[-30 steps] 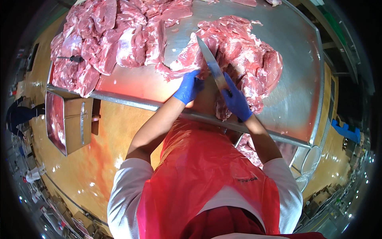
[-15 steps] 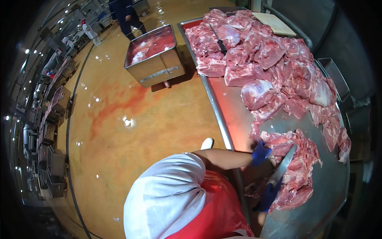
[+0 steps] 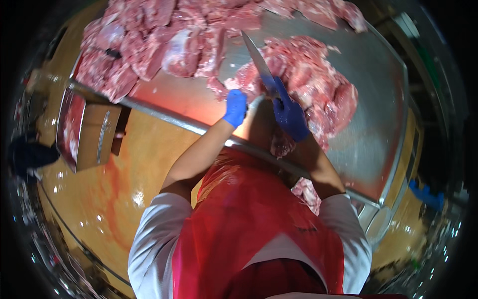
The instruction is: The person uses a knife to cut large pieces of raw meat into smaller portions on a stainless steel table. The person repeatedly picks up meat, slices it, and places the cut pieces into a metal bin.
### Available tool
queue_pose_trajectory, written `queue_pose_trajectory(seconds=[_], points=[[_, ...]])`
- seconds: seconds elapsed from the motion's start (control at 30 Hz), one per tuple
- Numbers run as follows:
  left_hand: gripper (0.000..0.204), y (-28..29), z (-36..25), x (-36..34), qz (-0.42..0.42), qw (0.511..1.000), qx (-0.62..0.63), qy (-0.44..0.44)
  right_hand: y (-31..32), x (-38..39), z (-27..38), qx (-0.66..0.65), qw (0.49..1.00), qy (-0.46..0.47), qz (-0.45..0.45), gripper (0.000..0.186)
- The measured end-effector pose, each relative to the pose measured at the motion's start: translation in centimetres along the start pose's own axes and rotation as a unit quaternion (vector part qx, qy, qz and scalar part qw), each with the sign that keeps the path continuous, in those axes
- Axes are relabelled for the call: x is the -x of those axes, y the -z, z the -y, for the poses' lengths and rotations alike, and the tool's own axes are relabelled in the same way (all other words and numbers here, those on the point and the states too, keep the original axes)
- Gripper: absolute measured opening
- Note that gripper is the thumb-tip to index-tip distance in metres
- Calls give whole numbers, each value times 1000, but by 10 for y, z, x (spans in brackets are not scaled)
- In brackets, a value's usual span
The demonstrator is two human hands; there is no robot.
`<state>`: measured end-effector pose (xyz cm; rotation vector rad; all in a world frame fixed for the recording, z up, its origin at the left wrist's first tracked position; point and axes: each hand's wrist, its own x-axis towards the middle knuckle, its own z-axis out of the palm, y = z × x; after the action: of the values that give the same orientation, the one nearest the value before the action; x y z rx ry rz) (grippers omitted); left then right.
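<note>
My right hand (image 3: 290,113), in a blue glove, grips a knife (image 3: 258,59) by its handle. The long blade points away and slightly left, across the near-left part of a large piece of raw meat (image 3: 316,82) spread on the metal table (image 3: 371,104). My left hand (image 3: 235,107), also blue-gloved, is closed in a fist beside the meat's left edge, close to a thin strip of meat (image 3: 216,87). Whatever its fingers hold is hidden. A small dark-red scrap (image 3: 282,143) lies near my right wrist.
A big heap of raw meat cuts (image 3: 149,42) covers the table's far left, with a dark handle (image 3: 113,53) among them. A metal bin (image 3: 97,134) holding reddish contents stands left of the table. A person in dark clothes (image 3: 32,154) is beyond it. More meat (image 3: 307,195) shows below the table edge.
The view has swung to the right, so the table now lies across the top. The knife still stays in my right hand, its blade now pointing left of the large meat piece.
</note>
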<state>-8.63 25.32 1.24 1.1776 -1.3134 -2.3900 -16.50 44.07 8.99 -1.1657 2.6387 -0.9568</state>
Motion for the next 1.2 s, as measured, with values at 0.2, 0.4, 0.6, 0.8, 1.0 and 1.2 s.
queue_pose_trajectory(seconds=[0.2,0.4,0.6,0.8,1.0,1.2], points=[[10,9,-2,12,-69,977,-69,-189,19,16,17,-61,997,-8,36,63],[13,4,-15,13,-5,986,62,-152,-25,-25,49,11,997,76,21,62],[12,28,-41,5,-5,997,67,-46,32,98,-1,29,977,-3,211,64],[8,21,-85,41,116,991,-57,-38,16,56,40,-115,986,-97,67,65],[31,29,-172,-38,177,764,-464,-412,-28,3,90,-240,931,-246,-120,67],[29,-39,-141,-156,265,638,-674,-262,-56,-7,122,-334,863,-309,-220,70]])
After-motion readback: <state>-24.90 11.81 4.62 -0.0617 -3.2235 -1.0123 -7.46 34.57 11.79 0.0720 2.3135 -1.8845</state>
